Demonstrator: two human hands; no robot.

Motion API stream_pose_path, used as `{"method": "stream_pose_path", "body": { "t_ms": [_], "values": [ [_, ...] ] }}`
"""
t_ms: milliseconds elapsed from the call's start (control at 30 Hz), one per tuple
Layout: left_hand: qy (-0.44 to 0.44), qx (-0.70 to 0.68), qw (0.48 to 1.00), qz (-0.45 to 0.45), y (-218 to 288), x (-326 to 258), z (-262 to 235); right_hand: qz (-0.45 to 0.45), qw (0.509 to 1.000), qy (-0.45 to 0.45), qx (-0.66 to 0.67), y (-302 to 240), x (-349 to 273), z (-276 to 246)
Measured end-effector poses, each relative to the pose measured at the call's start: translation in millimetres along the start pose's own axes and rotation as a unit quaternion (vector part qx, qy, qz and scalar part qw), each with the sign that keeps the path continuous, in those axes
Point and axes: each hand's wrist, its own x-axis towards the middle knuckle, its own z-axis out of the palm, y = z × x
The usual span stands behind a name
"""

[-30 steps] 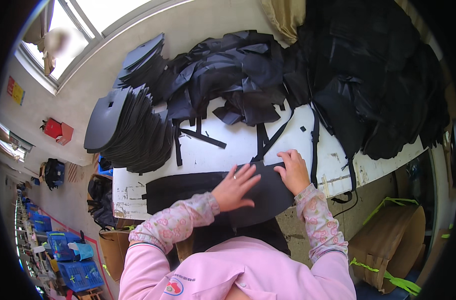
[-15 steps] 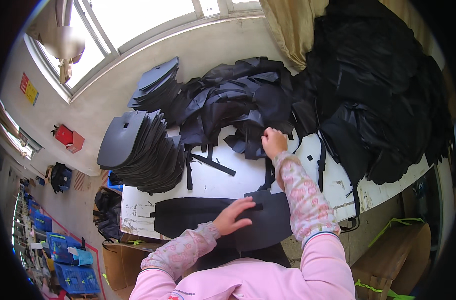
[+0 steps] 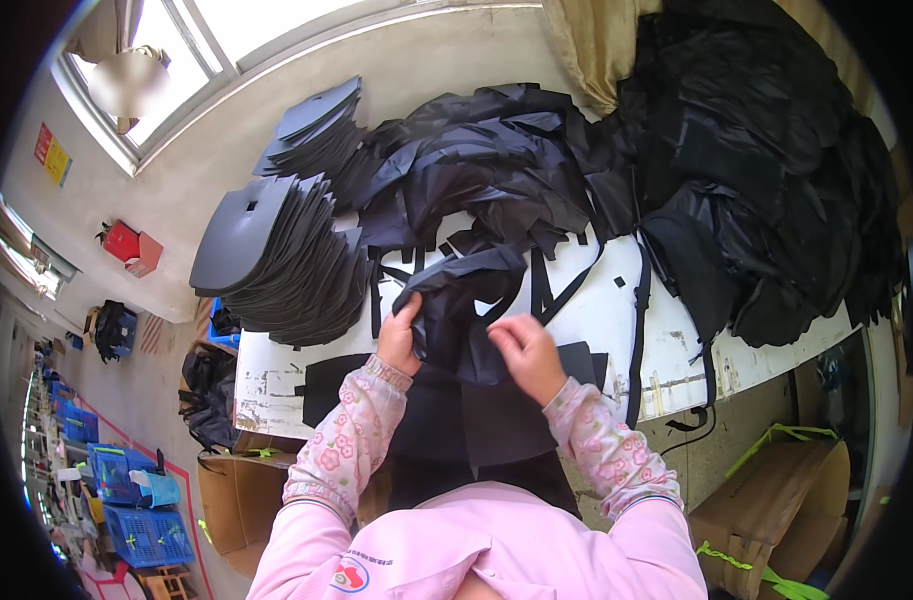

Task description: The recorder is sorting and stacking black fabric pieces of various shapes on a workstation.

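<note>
A crumpled piece of thin black fabric (image 3: 455, 312) is lifted above the near part of the table. My left hand (image 3: 401, 338) is closed on its left side, thumb on top. My right hand (image 3: 529, 355) has its fingers pinched together at the piece's right edge; its grip is partly hidden. Below both hands, a flat black panel (image 3: 432, 425) extends past the table's front edge toward my lap. Black straps (image 3: 567, 295) lie on the white table just beyond my right hand.
Stacked dark grey panels (image 3: 239, 240) stand at the left of the white table (image 3: 667, 350). Black fabric pieces (image 3: 497, 150) are heaped at the back, with a larger black pile (image 3: 757, 170) on the right. Cardboard boxes (image 3: 777, 500) stand below, and blue crates (image 3: 147, 535) lie far left.
My right hand has come back from the heap toward me, and the black fabric piece is now between my hands. My left hand has left the flat panel and closed on the fabric.
</note>
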Motion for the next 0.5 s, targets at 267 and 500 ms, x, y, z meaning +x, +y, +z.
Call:
{"method": "stream_pose_path", "body": {
  "t_ms": [267, 500],
  "values": [
    [-0.006, -0.121, 0.991, 0.058, 2, -28, 8, 0.208, 0.966, -0.135, 0.078, 34, 15, 14],
    [-0.086, -0.197, 0.959, 0.184, 29, -68, -6, 0.065, 0.992, 0.008, 0.108, 2, 19, 9]
  ]
}}
